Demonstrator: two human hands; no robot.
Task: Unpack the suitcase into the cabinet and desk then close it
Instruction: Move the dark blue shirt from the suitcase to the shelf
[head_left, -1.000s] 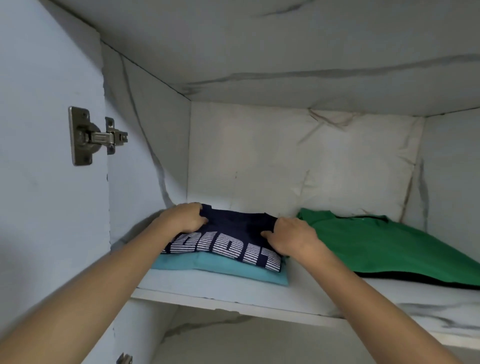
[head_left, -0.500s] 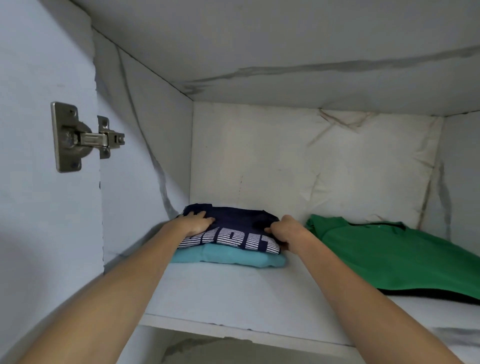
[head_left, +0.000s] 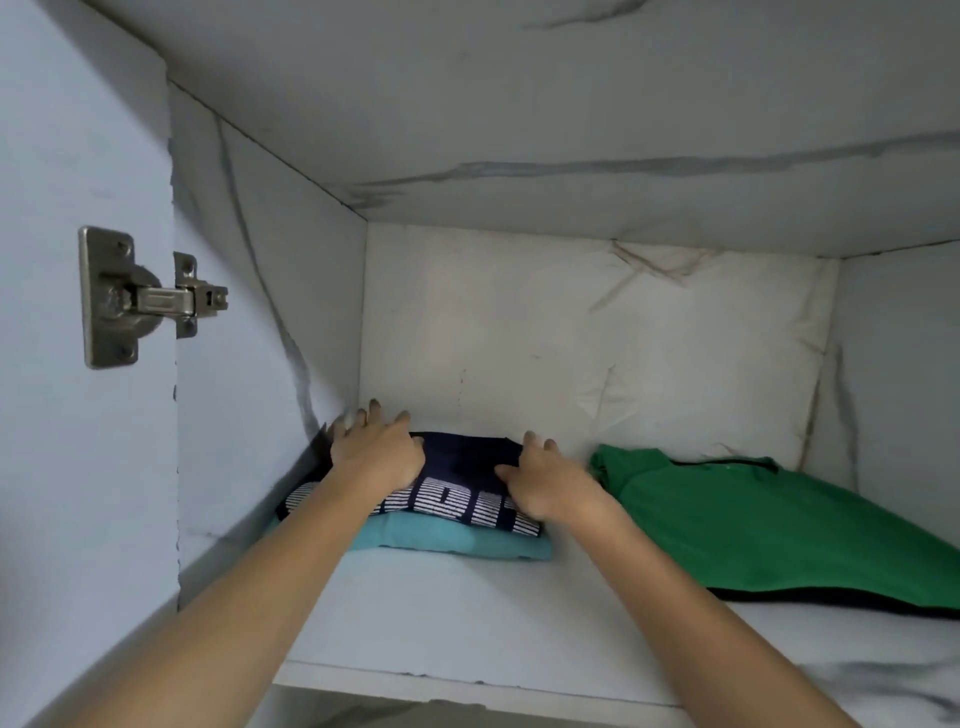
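Partly, left hand (head_left: 376, 453) and right hand (head_left: 551, 484) hide print on the navy shirt (head_left: 467, 462).

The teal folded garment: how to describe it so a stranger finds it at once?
Find the white marbled cabinet shelf, left side. The teal folded garment lies lowest in the stack there, under the navy shirt with white striped letters.

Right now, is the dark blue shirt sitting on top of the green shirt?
No, the dark blue shirt lies on the folded teal shirt, while the green shirt lies beside that pile, to its right.
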